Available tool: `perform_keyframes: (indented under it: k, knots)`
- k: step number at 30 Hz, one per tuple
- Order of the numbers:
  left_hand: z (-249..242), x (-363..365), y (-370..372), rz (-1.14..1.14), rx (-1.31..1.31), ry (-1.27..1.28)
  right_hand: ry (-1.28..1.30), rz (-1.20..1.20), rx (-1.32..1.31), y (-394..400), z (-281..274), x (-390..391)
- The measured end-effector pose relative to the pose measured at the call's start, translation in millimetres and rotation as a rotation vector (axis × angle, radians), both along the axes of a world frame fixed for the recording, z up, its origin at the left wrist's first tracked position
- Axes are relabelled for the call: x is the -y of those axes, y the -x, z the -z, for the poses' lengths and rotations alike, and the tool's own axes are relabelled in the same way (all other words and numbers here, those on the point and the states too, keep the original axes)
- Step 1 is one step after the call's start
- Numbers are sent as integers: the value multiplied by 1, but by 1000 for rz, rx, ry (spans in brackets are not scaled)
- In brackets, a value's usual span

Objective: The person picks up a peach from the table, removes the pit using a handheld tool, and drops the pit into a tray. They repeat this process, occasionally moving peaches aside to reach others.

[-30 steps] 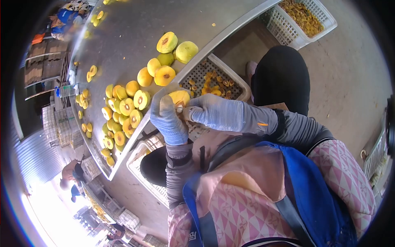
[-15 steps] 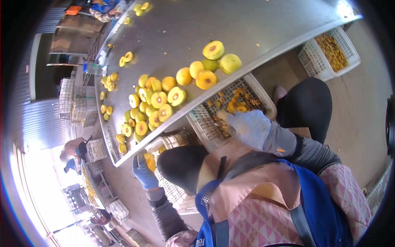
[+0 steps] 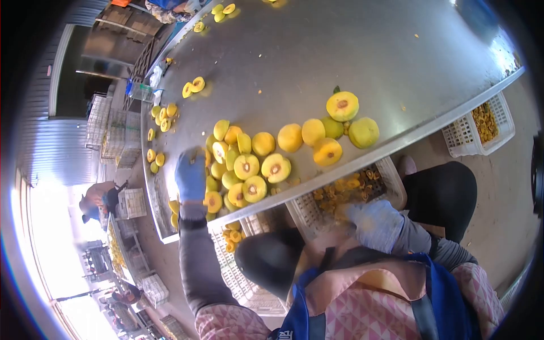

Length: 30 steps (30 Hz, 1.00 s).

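Note:
My left hand (image 3: 191,174), in a blue glove, is over the metal table (image 3: 362,68) at the left side of a pile of halved yellow peaches (image 3: 246,166). Its fingers are smeared by motion and partly hidden. Several peach halves show cut faces with reddish-brown centres. My right hand (image 3: 375,224), in a pale glove, is closed above a white basket (image 3: 394,177) under the table edge. Inside that basket lie brown and yellow fruit scraps (image 3: 352,186). I cannot tell what the right fingers hold.
Another white basket (image 3: 249,283) by my left leg contains yellow fruit pieces (image 3: 232,237). A basket of scraps (image 3: 453,140) stands at the right. The table's metal rim (image 3: 340,175) runs above my knees. Another person's sleeve (image 3: 161,12) shows at the far side.
My left hand has moved from the basket below the table up to the peach pile; the yellow fruit beside it is now in that basket. My right hand stays over its basket.

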State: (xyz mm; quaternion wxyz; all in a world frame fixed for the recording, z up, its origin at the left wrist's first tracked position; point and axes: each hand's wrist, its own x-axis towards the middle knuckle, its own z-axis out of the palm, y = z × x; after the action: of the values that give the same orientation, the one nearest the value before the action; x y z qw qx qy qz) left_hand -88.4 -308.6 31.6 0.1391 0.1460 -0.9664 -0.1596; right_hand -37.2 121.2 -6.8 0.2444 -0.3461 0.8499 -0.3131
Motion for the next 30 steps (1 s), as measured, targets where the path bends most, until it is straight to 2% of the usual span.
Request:
perform_keyframes:
  k: [4, 6, 8, 10, 12, 14, 16, 18, 19, 21, 22, 24, 26, 28, 30]
  knots:
    - [16, 22, 101, -5, -39, 36, 132, -58, 24, 13, 18, 5]
    - [23, 39, 143, -114, 21, -37, 106, -46, 58, 22, 19, 8]
    - [43, 80, 184, -22, -34, -2, 44, -82, 160, 29, 25, 12]
    - [50, 91, 212, -124, -1, 154, 49, -80, 161, 37, 23, 14]
    - [62, 119, 240, -60, -38, 105, 73, -73, 208, 43, 27, 17]
    - [77, 141, 267, -37, -28, 281, 96, -57, 227, 48, 34, 22]
    - [98, 170, 294, 87, -32, 487, 124, -35, 258, 48, 36, 25]
    - [114, 206, 326, 88, 407, 330, 125, -16, 276, 49, 34, 26]
    - [118, 199, 327, 82, 433, 324, 123, -9, 284, 49, 32, 25]
    - [107, 164, 318, 281, 614, 858, 126, 1, 294, 49, 30, 24]
    - [100, 137, 300, 277, 625, 857, 131, 9, 292, 49, 28, 22]
    - [86, 67, 246, 235, 268, -85, 138, 19, 287, 45, 25, 20]
    - [74, 16, 208, 42, 483, -69, 140, 29, 289, 43, 20, 21]
    - [59, -20, 165, 272, 298, 63, 139, -46, 276, 43, 11, 20]
    - [24, -70, 131, 261, 85, -457, 119, 59, 280, 38, 2, 16]
